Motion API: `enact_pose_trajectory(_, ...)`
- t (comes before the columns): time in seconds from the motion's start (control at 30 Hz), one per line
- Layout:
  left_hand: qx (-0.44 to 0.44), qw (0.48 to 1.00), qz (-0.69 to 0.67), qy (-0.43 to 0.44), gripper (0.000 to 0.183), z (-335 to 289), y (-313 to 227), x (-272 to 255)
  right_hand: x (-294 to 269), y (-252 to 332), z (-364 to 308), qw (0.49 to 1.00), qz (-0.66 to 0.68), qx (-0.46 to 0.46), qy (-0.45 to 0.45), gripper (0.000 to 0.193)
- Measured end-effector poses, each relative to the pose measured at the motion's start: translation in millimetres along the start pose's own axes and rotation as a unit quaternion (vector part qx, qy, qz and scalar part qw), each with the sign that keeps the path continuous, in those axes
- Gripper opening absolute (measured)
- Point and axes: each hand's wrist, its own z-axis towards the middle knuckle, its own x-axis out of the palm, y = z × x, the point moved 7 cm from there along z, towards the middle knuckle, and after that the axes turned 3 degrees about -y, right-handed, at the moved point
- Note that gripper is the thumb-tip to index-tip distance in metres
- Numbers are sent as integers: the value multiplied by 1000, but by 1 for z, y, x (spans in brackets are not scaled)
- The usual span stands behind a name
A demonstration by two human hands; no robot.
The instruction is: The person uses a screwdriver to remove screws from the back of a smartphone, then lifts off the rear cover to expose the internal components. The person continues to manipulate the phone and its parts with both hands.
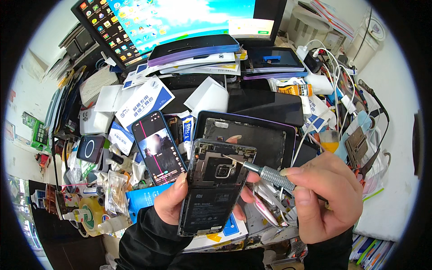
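Observation:
My left hand (170, 203) is closed around a smartphone (204, 207) with its back cover off, thumb on one edge and fingers on the other. The dark battery fills its lower half, and the camera module (222, 170) sits above, framed by metal plates. Pinched between thumb and fingers of my right hand (333, 195) is a slim tool with a knurled metal grip (276, 177) and a thin pointed tip. Whether it is a craft knife or a screwdriver, I cannot make out. Its tip reaches over the phone's top part, just above the camera; contact is unclear.
Behind the phone lies an open dark tablet-like shell (270, 135). A lit phone (158, 146) leans at its left. A monitor (180, 22) stands at the back behind stacked phones (193, 49). Cables (335, 67), a brush (330, 140), a tape roll (92, 216) and bottles crowd both sides.

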Motion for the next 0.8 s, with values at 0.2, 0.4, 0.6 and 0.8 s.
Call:
enact_pose_trajectory(0.2, 6, 998, 67, -9, 117, 3, 6, -6, 0, -4, 0, 999, -38, -24, -22, 36)
enact_pose_trajectory(0.4, 18, 998, 16, 61, 94, 1, 10, -4, 6, -20, -4, 998, -15, 59, -22, 50)
enact_pose_trajectory(0.6, 36, 997, 43, 46, 84, 0, 7, -12, 15, -27, -6, 992, 42, 110, -34, 58)
enact_pose_trajectory(0.8, 19, 997, 51, 49, 78, -1, 7, -14, 13, -39, -6, 991, 32, 129, -24, 63)
